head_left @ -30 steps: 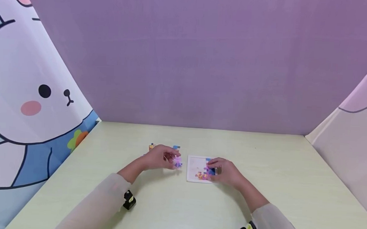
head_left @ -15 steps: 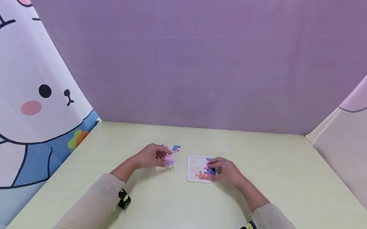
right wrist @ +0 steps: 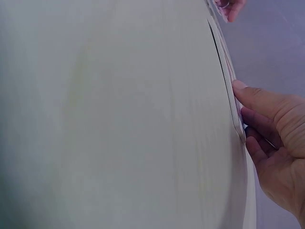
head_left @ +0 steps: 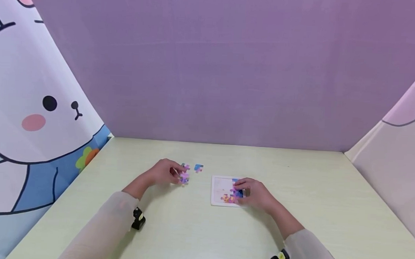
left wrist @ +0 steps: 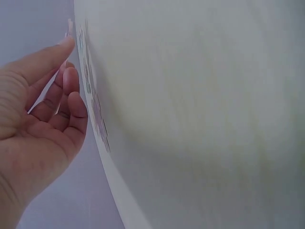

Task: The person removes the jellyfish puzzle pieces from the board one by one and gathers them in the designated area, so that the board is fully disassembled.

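Note:
My left hand (head_left: pixel 163 171) pinches a pink and purple jigsaw piece (head_left: pixel 184 178) between thumb and fingers. In the left wrist view that piece (left wrist: pixel 70 27) shows edge-on at the fingertips, raised off the table. Behind it on the table lie a pinkish loose piece (head_left: pixel 186 167) and a blue and pink one (head_left: pixel 198 168). To the right is a white puzzle tray (head_left: pixel 220 204), with several pieces (head_left: pixel 229 199) along its right and lower parts. My right hand (head_left: pixel 256 194) holds the tray at its right side, thumb and forefinger on top, covering that edge and some pieces.
Both hands work over a pale wooden table (head_left: pixel 203 233). A purple backdrop (head_left: pixel 231 68) stands behind it, and a cartoon-printed cloth (head_left: pixel 35 98) hangs at the left. Dark wrist cameras (head_left: pixel 138 219) sit below both hands.
My left hand has moved left and slightly away with the pinched piece, uncovering two loose pieces and covering an orange one. The right hand and the tray have stayed put.

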`<state>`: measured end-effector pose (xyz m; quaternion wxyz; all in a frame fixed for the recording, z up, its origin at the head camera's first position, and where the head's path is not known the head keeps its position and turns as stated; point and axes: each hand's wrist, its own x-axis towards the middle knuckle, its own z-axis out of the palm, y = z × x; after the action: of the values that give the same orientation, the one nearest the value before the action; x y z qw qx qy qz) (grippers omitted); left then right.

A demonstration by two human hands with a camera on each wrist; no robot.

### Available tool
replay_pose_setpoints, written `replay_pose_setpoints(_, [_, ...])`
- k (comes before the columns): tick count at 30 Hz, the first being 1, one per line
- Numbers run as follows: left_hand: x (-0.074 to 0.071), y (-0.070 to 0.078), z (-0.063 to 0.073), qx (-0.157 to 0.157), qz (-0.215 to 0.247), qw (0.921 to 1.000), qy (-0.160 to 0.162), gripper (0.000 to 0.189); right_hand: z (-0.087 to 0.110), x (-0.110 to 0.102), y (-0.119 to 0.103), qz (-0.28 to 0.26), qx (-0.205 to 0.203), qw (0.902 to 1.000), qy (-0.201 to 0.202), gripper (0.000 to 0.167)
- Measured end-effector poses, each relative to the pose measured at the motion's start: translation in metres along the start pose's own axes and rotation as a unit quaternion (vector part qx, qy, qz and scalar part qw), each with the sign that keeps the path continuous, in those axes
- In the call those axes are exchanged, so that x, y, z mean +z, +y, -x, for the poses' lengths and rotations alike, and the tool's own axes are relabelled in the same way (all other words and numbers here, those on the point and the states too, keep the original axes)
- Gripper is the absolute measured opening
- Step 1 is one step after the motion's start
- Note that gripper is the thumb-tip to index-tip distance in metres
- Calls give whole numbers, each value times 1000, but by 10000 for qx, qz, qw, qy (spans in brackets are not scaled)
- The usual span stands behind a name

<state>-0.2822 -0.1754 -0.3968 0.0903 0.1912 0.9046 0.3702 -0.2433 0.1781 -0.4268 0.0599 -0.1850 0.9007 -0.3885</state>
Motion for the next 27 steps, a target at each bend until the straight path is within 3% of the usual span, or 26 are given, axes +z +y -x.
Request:
replay_pose_setpoints(9, [-3, -7, -3, -105, -375, 9992, -4, 30, -1, 1, -1, 25, 3, 10000, 20, 39])
replay_pose_setpoints(17, [-3, -9, -3, 36, -774, 9970, -35, 25, -1, 2, 0, 128, -17, 9999, -1, 38])
replay_pose_setpoints(27, [-6, -8, -2, -133, -714, 9973, -86, 35, -2, 1, 1, 199, -99, 9998, 6, 37])
